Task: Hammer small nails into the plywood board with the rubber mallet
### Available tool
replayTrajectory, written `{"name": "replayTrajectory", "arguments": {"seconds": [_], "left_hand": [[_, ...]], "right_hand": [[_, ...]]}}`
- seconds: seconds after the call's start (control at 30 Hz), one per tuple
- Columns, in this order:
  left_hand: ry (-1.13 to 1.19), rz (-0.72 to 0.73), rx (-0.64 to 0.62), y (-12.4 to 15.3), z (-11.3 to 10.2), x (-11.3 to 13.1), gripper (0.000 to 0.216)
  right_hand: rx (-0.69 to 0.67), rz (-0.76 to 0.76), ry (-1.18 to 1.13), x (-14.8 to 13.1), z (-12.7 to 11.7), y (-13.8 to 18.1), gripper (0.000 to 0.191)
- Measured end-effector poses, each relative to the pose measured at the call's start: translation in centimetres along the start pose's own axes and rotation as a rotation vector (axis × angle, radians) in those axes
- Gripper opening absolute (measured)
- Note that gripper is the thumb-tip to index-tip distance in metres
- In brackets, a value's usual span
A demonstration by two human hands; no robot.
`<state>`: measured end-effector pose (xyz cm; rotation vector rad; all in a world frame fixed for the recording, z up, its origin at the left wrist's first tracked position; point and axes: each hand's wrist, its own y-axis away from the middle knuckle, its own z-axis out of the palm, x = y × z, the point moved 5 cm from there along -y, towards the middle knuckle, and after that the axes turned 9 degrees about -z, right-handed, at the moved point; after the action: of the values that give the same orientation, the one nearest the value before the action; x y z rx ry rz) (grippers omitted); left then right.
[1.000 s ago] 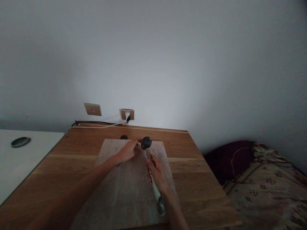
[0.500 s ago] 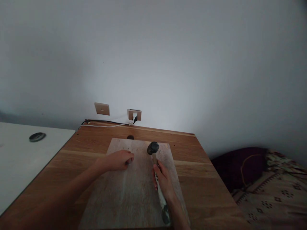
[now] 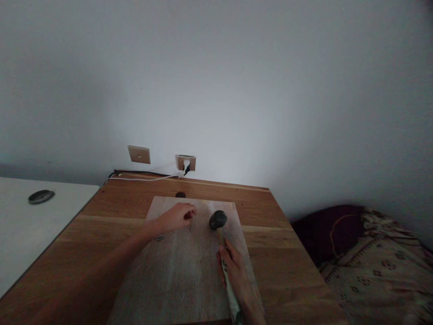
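My right hand (image 3: 235, 268) is wrapped around the handle of a hammer (image 3: 218, 220), whose dark rounded head points away from me over the board. My left hand (image 3: 180, 216) is closed in a pinch above the pale wooden board (image 3: 189, 275), to the left of the hammer head. From its fingertips a thin nail (image 3: 191, 227) points downward; whether its tip touches the board I cannot tell. A few small nails (image 3: 159, 238) seem to lie on the board under my left wrist, too small to make out clearly.
The board lies on a wooden table (image 3: 284, 266) against a white wall. A socket (image 3: 186, 162) with plugs and cables (image 3: 145, 178) sits at the back. To the left a white surface (image 3: 30, 234) holds a dark oval object (image 3: 41, 197); patterned fabric (image 3: 382, 266) lies right.
My left hand has shifted slightly right and turned, so the nail in its fingers now shows. The hammer has come a little lower and nearer to me. The view has shifted slightly.
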<state>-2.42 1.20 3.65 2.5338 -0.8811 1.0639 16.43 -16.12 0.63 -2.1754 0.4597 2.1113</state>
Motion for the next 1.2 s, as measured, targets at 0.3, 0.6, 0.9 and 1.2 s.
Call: {"name": "replayTrajectory", "arguments": {"seconds": [0.3, 0.6, 0.9, 1.2], "left_hand": [[-0.029, 0.051, 0.067, -3.5, 1.1, 0.3, 0.027], [-0.089, 0.068, 0.067, -3.6, 1.6, 0.7, 0.03], [0.069, -0.049, 0.2, -3.2, 1.9, -0.5, 0.034], [0.256, -0.11, 0.208, -3.1, 2.2, -1.6, 0.03]], "right_hand": [[0.01, 0.016, 0.022, 1.0, -0.4, 1.1, 0.056], [0.0, 0.015, 0.006, 1.7, -0.6, 1.0, 0.055], [-0.099, -0.047, 0.022, 0.3, 0.4, 0.0, 0.046], [-0.18, -0.123, 0.061, -3.4, 2.6, -3.5, 0.038]]}}
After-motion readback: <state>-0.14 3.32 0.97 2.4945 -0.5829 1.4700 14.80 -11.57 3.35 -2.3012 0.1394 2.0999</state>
